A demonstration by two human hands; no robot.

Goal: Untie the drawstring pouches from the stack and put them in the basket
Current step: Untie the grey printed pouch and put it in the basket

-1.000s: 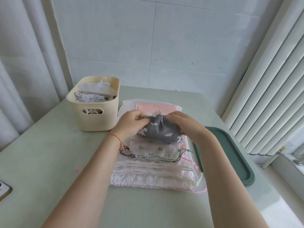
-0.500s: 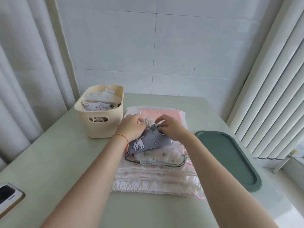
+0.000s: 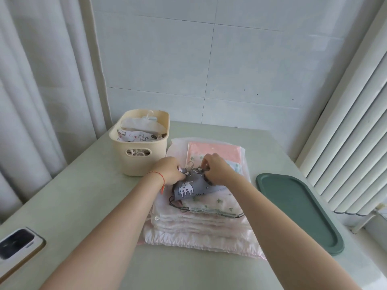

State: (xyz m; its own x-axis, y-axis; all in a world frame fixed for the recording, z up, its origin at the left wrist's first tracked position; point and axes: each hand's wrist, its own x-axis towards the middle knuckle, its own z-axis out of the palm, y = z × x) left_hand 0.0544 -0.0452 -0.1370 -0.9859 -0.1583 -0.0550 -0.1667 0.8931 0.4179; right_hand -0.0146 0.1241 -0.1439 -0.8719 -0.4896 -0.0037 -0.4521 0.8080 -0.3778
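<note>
Pinching the gathered neck of a grey cat-print fabric drawstring pouch, the left hand and right hand sit close together atop the stack of pale pink folded pouches, beside the cream plastic basket.

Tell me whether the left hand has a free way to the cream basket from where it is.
Probably yes: the left hand grips the grey pouch right beside the basket, with nothing showing between them.

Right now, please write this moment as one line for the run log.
step: untying | left hand: pinches grey pouch | right hand: pinches its drawstring | pouch: on stack | basket: holds pouches
</note>
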